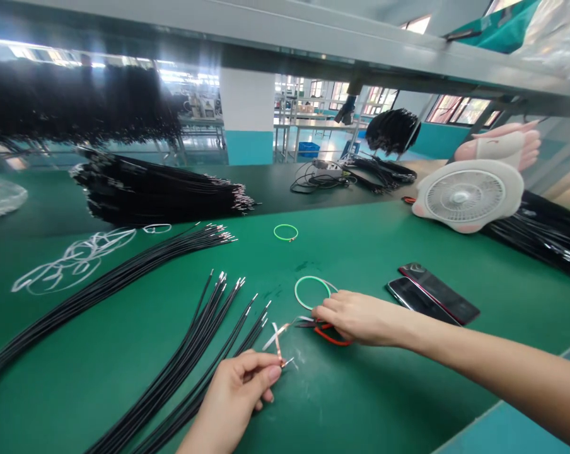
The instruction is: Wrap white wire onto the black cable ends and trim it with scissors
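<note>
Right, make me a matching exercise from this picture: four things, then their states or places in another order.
1. scissors
2. fan
3. left hand
4. two phones

A. pinching a thin copper-coloured strip
B. close together on the green tabletop
C. red-handled, at the right hand
D. white with pink parts

Pairs: 1-C, 2-D, 3-A, 4-B

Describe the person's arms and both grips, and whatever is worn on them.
Left grip: a bare hand with slim fingers; no glove, ring or bracelet shows. Right grip: also a bare hand, with no glove, watch or bracelet in view. The right forearm is uncovered up to the picture's edge; no sleeve shows.
</note>
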A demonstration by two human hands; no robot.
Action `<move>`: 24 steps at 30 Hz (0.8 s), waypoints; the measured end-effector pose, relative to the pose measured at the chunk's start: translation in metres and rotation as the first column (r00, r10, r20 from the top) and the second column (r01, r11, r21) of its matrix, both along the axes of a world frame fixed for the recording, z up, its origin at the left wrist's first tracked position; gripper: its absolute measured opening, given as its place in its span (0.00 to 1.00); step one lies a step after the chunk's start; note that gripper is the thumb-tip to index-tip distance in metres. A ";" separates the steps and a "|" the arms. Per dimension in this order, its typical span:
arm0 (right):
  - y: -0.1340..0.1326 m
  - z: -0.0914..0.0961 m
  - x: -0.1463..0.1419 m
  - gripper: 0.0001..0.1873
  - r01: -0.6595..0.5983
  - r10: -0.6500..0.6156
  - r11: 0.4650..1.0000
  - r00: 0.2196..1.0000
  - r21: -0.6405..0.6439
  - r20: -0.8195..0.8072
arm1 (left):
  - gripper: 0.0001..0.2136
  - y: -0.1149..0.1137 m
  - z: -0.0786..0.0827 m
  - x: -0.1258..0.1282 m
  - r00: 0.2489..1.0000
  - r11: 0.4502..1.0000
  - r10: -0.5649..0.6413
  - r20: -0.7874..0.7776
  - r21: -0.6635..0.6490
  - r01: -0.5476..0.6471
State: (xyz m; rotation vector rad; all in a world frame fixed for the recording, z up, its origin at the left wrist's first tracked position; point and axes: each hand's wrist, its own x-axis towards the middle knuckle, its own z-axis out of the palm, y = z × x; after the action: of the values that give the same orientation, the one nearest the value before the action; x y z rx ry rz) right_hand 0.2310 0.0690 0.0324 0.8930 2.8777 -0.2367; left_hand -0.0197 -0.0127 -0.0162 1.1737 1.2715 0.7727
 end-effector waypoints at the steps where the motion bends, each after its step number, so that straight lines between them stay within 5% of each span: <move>1: -0.001 0.001 -0.001 0.16 -0.022 0.022 1.000 0.999 0.017 0.029 | 0.11 0.000 0.000 0.000 1.000 1.000 0.003 0.004 -0.003 -0.003; 8: -0.001 0.017 0.000 0.17 0.025 -0.025 0.991 1.000 -0.132 0.000 | 0.12 -0.001 -0.002 0.001 1.000 0.999 -0.009 0.004 -0.036 0.009; 12: -0.006 0.025 -0.004 0.14 -0.063 0.041 0.977 0.993 -0.204 -0.114 | 0.13 0.000 -0.002 0.001 1.000 0.999 -0.022 0.006 -0.045 0.023; 20: -0.016 0.022 -0.028 0.16 -0.144 0.144 0.989 0.988 -0.009 -0.052 | 0.14 0.001 0.000 0.001 0.999 0.998 -0.037 0.021 -0.052 0.038; 24: -0.015 0.020 -0.031 0.15 -0.125 0.123 0.991 0.991 -0.042 -0.046 | 0.13 0.001 0.000 0.002 0.999 0.998 -0.032 0.023 -0.056 0.033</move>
State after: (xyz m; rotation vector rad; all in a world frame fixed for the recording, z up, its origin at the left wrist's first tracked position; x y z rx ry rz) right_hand 0.2004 0.0542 0.0529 0.7071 2.9408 -0.3101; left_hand -0.0177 -0.0119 -0.0166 1.1351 1.2455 0.7202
